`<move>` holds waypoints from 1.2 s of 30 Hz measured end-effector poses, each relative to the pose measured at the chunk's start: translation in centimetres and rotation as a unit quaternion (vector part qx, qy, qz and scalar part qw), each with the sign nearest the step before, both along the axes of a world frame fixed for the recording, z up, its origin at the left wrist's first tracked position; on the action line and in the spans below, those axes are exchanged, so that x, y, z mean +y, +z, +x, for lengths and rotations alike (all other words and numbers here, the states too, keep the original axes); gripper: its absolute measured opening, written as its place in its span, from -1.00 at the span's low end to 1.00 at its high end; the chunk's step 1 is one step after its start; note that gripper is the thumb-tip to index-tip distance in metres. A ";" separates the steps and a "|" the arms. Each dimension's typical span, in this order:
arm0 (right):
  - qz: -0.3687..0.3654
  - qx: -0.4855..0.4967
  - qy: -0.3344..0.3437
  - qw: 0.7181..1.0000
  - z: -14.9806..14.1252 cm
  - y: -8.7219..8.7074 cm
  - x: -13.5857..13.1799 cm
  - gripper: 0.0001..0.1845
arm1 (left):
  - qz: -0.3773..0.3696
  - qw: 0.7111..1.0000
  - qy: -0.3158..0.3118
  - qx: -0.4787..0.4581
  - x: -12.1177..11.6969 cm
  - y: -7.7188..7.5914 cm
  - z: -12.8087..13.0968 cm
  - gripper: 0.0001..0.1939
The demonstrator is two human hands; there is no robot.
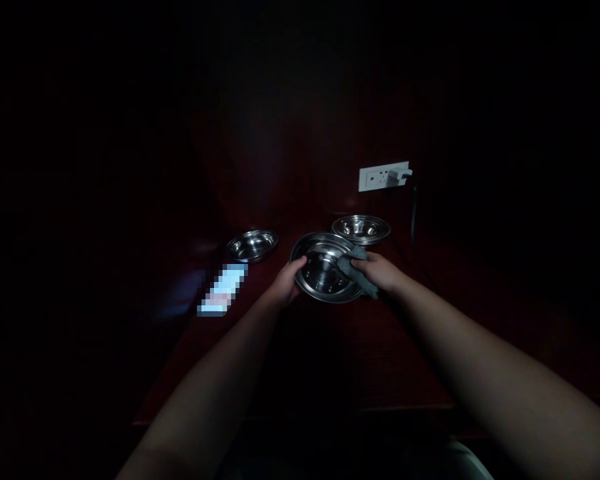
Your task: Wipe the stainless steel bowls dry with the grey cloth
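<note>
A shiny metal bowl (325,277) is held tilted above the dark red table. My left hand (287,281) grips its left rim, thumb on the inside and the other fingers mostly hidden beneath. In my right hand (380,270) is a grey-green cloth (357,270), pinched and draped over the bowl's right rim. Behind the bowl to the right sits a stack of metal bowls (361,229). Another metal bowl (253,245) rests at the back left, apart from both hands.
A lit, pixelated phone-like rectangle (223,290) lies on the left of the table (340,373). On the back wall is a white socket plate (384,177) with a plug in it; a cable (414,213) hangs at its right. The surroundings are very dark.
</note>
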State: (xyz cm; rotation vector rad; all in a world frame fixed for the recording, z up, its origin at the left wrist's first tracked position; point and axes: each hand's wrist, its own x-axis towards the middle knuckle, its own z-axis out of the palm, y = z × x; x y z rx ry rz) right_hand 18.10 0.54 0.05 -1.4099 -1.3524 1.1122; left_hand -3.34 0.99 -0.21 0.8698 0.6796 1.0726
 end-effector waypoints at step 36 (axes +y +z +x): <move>0.006 -0.036 -0.034 0.999 0.3 -0.2 0.0 -0.82 | 0.013 0.996 0.036 0.076 -0.6 0.5 0.3 -0.64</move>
